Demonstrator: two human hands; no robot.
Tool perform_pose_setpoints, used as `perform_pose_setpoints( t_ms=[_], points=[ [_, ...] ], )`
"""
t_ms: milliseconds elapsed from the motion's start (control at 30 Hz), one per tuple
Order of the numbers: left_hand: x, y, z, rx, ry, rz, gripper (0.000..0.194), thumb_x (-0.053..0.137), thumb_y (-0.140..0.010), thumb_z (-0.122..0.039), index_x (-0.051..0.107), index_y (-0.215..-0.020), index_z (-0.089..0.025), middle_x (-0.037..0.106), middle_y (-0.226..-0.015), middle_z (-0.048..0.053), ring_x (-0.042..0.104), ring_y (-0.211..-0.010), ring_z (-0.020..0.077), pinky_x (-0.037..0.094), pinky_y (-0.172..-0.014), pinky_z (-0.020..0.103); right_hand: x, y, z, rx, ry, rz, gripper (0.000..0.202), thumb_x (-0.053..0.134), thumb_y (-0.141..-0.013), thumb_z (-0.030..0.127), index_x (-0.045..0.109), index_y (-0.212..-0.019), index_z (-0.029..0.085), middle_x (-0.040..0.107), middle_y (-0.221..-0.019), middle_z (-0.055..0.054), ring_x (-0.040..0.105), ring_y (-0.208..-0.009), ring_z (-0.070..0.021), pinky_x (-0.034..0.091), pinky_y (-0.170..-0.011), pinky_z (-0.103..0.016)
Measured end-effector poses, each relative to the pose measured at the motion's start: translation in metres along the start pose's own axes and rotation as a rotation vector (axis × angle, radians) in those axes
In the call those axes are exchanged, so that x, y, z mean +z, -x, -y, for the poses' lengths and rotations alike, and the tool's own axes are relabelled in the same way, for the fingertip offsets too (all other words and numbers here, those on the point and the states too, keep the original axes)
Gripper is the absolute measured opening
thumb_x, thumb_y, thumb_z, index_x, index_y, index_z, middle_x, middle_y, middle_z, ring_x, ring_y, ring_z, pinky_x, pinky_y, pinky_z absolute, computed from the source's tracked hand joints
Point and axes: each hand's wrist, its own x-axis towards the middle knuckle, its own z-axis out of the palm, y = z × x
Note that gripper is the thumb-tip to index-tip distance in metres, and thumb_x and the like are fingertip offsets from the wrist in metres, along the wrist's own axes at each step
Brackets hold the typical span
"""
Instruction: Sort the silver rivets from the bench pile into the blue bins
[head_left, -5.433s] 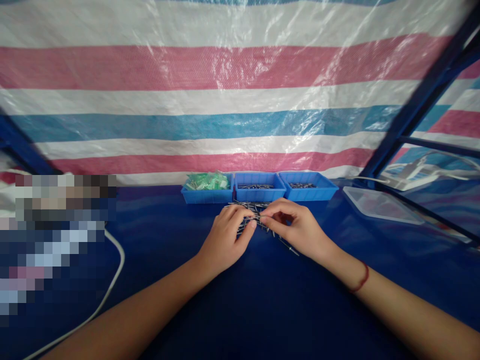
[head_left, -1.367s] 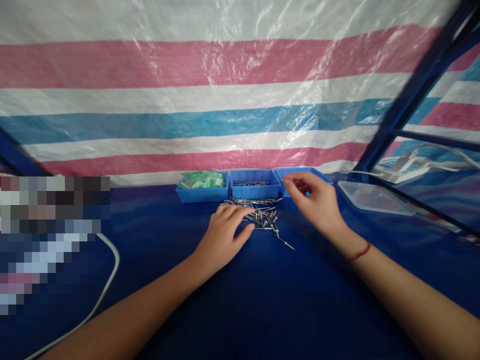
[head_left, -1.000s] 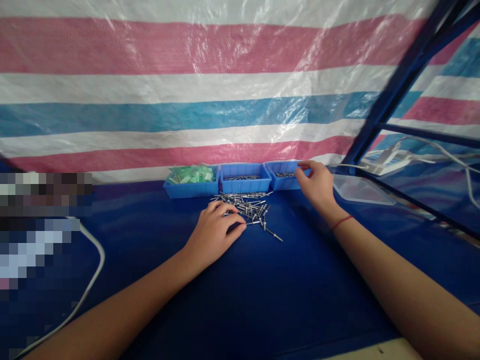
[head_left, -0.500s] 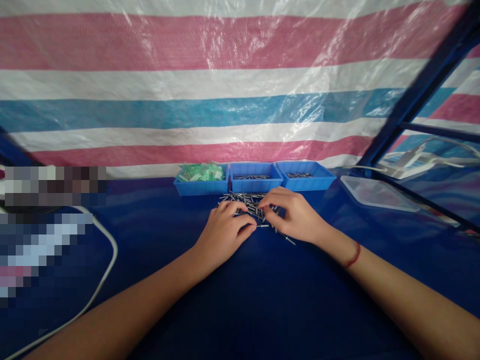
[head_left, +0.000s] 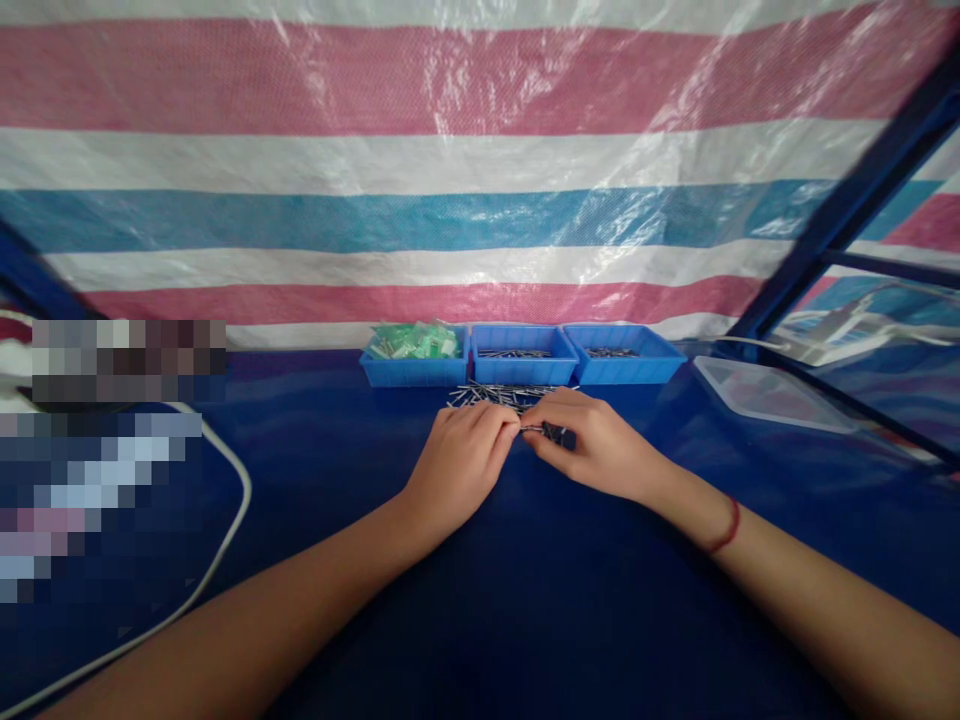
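A loose pile of blind rivets [head_left: 487, 394], thin silvery pins with short heads, lies on the dark blue tabletop [head_left: 517, 590]. My left hand [head_left: 461, 460] is closed in a pinch at the near side of the pile, thumb against forefinger, on a rivet mostly hidden by the fingertips. My right hand [head_left: 596, 440] meets it from the right, its fingertips closed on a thin rivet that shows between the two hands. More rivets show under the right palm. Part of the pile is hidden behind both hands.
Three blue bins stand behind the pile: a left bin [head_left: 416, 373] with green-tinted plastic packets, a middle bin [head_left: 523, 368] and right bin [head_left: 634, 371] with rivets. A translucent lid [head_left: 772, 395] lies right. A white cable [head_left: 244, 490] curves left; a blue frame post [head_left: 847, 200] rises right.
My left hand's fingers have closed together, and the rivet once sticking out from its pinch is now between both hands' fingertips. The hands have come together; the view has shifted slightly.
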Motion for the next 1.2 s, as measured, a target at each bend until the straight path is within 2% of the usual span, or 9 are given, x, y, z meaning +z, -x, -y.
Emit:
perform_pose_setpoints(
  t_ms=[67,167,333,533,733,1200],
  points=[
    [-0.0001,-0.0003,0.0009,-0.03,0.102,-0.069,0.008,0.049,-0.09,-0.023,0.055,-0.093,-0.019,0.065,-0.09,0.001,0.061,-0.086,0.0164,0.042,-0.079,0.032,0.0014,0.0007,0.0012,0.033,-0.041,-0.026,0.013,0.054,-0.083,0.018,0.067,-0.084,0.019,0.069,-0.078,-0.004,0.061,-0.072,-0.0153,0.045,-0.07,-0.028],
    [0.0006,-0.0008,0.0024,-0.067,0.237,-0.142,0.015,0.058,-0.084,-0.026,0.055,-0.096,-0.019,0.065,-0.092,0.002,0.061,-0.086,0.0161,0.045,-0.078,0.029,0.0044,0.0012,0.0044,0.106,-0.142,-0.085,0.013,0.055,-0.085,0.023,0.068,-0.085,0.019,0.071,-0.083,-0.003,0.063,-0.074,-0.0145,0.046,-0.067,-0.025],
    [-0.0009,-0.0015,0.004,-0.082,0.335,-0.184,0.007,0.055,-0.085,-0.022,0.059,-0.089,-0.019,0.064,-0.086,0.0,0.06,-0.081,0.0128,0.046,-0.075,0.025,0.0074,0.0009,0.0073,0.204,-0.244,-0.093,0.015,0.057,-0.084,0.027,0.069,-0.087,0.02,0.071,-0.083,-0.002,0.063,-0.071,-0.0139,0.047,-0.063,-0.024],
    [-0.0034,-0.0018,0.0052,-0.095,0.356,-0.181,0.006,0.055,-0.085,-0.023,0.06,-0.085,-0.018,0.064,-0.083,0.0,0.059,-0.078,0.0121,0.045,-0.074,0.024,0.0072,0.001,0.0079,0.223,-0.285,-0.058,0.019,0.053,-0.087,0.028,0.069,-0.088,0.019,0.071,-0.084,-0.002,0.062,-0.07,-0.0136,0.046,-0.062,-0.024],
    [-0.0031,-0.0011,0.0063,-0.104,0.362,-0.186,0.006,0.055,-0.085,-0.022,0.059,-0.084,-0.018,0.063,-0.082,0.0,0.058,-0.076,0.0124,0.045,-0.072,0.025,0.0048,0.0005,0.0103,0.172,-0.18,-0.023,0.017,0.051,-0.086,0.023,0.067,-0.087,0.019,0.069,-0.08,-0.001,0.061,-0.068,-0.0123,0.045,-0.062,-0.023],
    [-0.0009,-0.0013,0.0071,-0.114,0.348,-0.178,0.004,0.055,-0.085,-0.019,0.059,-0.084,-0.019,0.062,-0.084,0.0,0.058,-0.079,0.0125,0.045,-0.075,0.025,-0.0001,0.0004,0.0081,0.302,-0.183,-0.232,0.01,0.057,-0.079,0.021,0.067,-0.082,0.017,0.068,-0.077,-0.003,0.06,-0.066,-0.0128,0.046,-0.059,-0.023]
  ],
)
